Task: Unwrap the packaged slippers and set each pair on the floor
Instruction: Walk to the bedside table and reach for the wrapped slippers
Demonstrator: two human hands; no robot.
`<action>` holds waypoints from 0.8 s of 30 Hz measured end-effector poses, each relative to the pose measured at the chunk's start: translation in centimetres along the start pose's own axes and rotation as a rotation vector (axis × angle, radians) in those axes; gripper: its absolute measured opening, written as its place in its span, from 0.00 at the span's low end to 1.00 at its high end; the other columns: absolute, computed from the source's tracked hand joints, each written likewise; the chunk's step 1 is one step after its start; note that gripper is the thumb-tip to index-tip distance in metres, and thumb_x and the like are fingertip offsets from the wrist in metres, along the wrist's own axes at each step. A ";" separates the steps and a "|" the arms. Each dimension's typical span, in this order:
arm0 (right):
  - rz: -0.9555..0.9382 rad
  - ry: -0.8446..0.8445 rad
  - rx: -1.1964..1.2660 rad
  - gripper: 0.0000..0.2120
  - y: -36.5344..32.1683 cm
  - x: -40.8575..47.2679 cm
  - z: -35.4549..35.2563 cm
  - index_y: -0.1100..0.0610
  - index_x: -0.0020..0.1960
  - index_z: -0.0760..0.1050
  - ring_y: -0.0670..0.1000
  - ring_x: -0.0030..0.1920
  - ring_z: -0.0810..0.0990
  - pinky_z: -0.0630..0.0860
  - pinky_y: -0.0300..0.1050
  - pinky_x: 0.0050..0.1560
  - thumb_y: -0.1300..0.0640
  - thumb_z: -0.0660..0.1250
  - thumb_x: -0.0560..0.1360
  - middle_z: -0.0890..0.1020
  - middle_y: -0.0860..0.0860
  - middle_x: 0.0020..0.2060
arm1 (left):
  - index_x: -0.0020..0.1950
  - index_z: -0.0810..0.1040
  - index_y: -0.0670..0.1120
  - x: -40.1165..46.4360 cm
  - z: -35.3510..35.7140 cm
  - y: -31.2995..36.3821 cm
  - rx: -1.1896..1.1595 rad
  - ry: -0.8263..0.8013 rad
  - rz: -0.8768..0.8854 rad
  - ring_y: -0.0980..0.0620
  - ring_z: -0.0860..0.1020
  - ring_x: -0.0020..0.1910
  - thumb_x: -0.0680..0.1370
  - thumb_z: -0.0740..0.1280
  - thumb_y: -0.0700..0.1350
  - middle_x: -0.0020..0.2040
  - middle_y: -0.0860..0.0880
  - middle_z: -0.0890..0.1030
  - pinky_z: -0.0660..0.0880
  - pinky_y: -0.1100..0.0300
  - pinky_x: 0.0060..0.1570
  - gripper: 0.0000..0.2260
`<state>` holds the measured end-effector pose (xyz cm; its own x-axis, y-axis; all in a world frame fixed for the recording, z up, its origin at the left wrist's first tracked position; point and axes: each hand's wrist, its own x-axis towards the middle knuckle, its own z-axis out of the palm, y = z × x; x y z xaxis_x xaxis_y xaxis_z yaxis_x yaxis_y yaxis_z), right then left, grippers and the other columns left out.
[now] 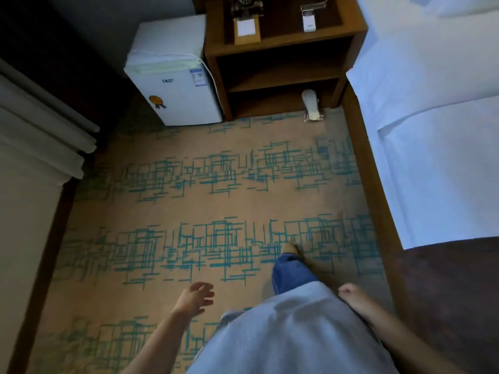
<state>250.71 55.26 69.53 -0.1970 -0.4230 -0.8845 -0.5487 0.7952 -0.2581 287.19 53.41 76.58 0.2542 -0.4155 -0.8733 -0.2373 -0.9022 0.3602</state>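
Observation:
A pack of white slippers (311, 105) in clear plastic wrap leans out of the bottom shelf of the wooden nightstand (280, 47), its lower end resting on the carpet. It is far ahead of both hands. My left hand (197, 297) hangs over the carpet at the lower middle, fingers apart and holding nothing. At the lower right, my right hand (351, 294) is beside my grey shirt with its fingers curled in and nothing visible in it. One bare foot (290, 248) steps forward on the carpet.
A white mini fridge (172, 85) stands left of the nightstand. A bed with white linen (437, 125) and a wooden frame runs along the right side. Pale curtains (40, 125) and a wall close the left. Patterned carpet (216, 190) covers the floor between them.

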 end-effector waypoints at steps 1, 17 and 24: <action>-0.006 0.021 -0.012 0.11 -1.9 0.8 -1.7 0.59 0.36 0.75 0.57 0.47 0.78 0.74 0.52 0.50 0.63 0.60 0.75 0.78 0.59 0.36 | 0.48 0.75 0.45 0.3 0.4 1.6 0.022 -0.004 -0.003 0.52 0.75 0.36 0.78 0.58 0.42 0.41 0.47 0.77 0.64 0.62 0.36 0.06; -0.118 0.034 -0.046 0.07 -27.5 10.2 -17.3 0.53 0.53 0.71 0.55 0.48 0.79 0.72 0.45 0.44 0.55 0.55 0.80 0.78 0.54 0.48 | 0.32 0.80 0.48 12.6 -0.5 25.6 0.106 0.010 0.125 0.48 0.76 0.40 0.71 0.66 0.45 0.34 0.46 0.80 0.72 0.53 0.47 0.08; 0.039 -0.007 -0.040 0.11 -31.0 12.9 -19.8 0.61 0.53 0.77 0.52 0.43 0.79 0.66 0.36 0.33 0.61 0.57 0.78 0.72 0.49 0.33 | 0.38 0.74 0.47 18.9 -2.5 42.5 0.279 -0.061 0.172 0.56 0.73 0.26 0.78 0.59 0.38 0.33 0.48 0.76 0.64 0.64 0.26 0.11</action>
<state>249.09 16.55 73.81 -0.2134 -0.3892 -0.8961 -0.5725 0.7931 -0.2081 284.22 6.92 76.17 0.1334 -0.5438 -0.8285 -0.5220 -0.7492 0.4077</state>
